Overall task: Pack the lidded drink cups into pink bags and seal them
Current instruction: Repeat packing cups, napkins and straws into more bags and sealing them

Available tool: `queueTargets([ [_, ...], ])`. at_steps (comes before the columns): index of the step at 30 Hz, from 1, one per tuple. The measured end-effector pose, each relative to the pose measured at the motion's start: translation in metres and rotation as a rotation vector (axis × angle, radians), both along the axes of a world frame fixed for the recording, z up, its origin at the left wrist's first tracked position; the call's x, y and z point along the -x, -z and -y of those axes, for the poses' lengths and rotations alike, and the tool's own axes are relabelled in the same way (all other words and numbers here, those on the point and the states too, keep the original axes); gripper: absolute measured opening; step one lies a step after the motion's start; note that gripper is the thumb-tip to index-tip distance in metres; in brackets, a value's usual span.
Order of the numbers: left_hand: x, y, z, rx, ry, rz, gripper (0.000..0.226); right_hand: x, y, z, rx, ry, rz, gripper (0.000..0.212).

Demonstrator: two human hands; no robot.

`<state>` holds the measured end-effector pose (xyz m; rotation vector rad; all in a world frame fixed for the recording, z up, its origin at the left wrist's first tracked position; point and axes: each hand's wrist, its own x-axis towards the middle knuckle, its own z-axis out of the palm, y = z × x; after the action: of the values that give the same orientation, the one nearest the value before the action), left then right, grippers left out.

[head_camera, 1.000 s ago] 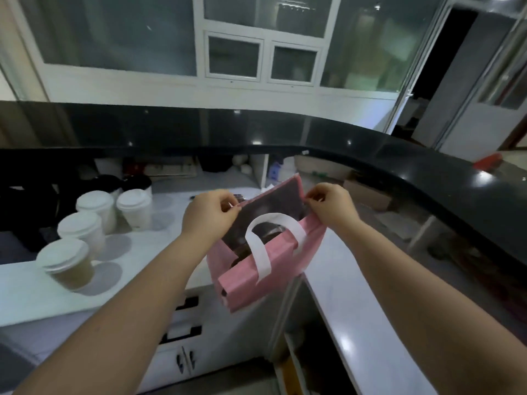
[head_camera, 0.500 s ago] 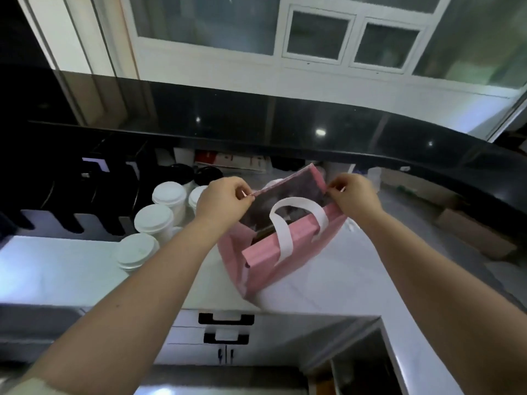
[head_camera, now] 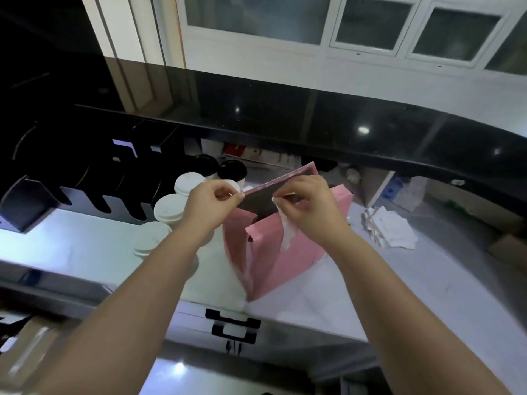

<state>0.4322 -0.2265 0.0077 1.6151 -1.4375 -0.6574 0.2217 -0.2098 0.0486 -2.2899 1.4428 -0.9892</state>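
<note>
At the front edge of the white counter (head_camera: 71,246), the two hands were raised close together over the mouth of the bag, not touching each other. The left hand (head_camera: 212,199) pinched the near-left corner of the flap (head_camera: 285,178) between thumb and fingertips. The right hand (head_camera: 303,201), fingers curled, pinched the white handle (head_camera: 288,235) just below the flap's middle; whether it also caught the flap edge could not be told.

The flap's long axis ran from the left hand's pinch up and away to the right, past the right hand, with its far corner free. Directly beneath both hands the pink bag (head_camera: 288,252) stood upright on the counter, its mouth open and dark; whether a cup sat inside was hidden. Sealing probably turns on folding that flap toward the person and down over the near wall, the right hand being better placed to press along it.

To the left, partly behind the left forearm, white-lidded cups (head_camera: 168,208) stood in a row, nearer the left hand, with black-lidded cups (head_camera: 232,169) beyond them. Loose papers (head_camera: 390,230) lay to the right of the bag, and a black raised ledge (head_camera: 313,115) curved across the back.
</note>
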Motion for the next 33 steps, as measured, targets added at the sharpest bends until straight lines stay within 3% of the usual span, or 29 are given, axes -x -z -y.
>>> queueTargets([
  [4,-0.008,0.014,-0.017,0.025,-0.107,-0.137,0.021,-0.031,0.03,-0.034,0.172,0.14,-0.059,0.025],
  [10,-0.008,0.024,-0.039,0.035,-0.128,-0.195,0.023,-0.042,0.065,-0.061,0.183,0.17,-0.201,0.031],
  [16,0.031,0.012,-0.08,0.063,-0.031,-0.014,0.024,0.032,0.059,-0.062,0.119,0.316,-0.063,0.035],
  [21,0.089,0.013,-0.104,0.014,0.202,-0.047,0.014,0.064,0.058,-0.073,0.027,0.582,0.117,0.054],
  [24,0.101,0.009,-0.099,0.033,0.261,-0.097,0.01,0.061,0.06,-0.085,0.07,0.666,0.206,0.063],
  [26,0.098,0.004,-0.081,0.072,0.213,-0.139,0.011,0.053,0.058,-0.088,0.139,0.627,0.118,0.059],
  [28,0.092,-0.002,-0.057,0.112,0.166,-0.171,0.015,0.043,0.057,-0.086,0.194,0.572,-0.127,0.052],
  [30,0.089,-0.008,-0.031,0.15,0.154,-0.121,0.012,0.031,0.056,-0.081,0.175,0.526,-0.345,0.059],
  [33,0.095,-0.014,0.009,0.169,0.171,-0.054,0.002,0.022,0.055,-0.075,0.145,0.503,-0.465,0.062],
])
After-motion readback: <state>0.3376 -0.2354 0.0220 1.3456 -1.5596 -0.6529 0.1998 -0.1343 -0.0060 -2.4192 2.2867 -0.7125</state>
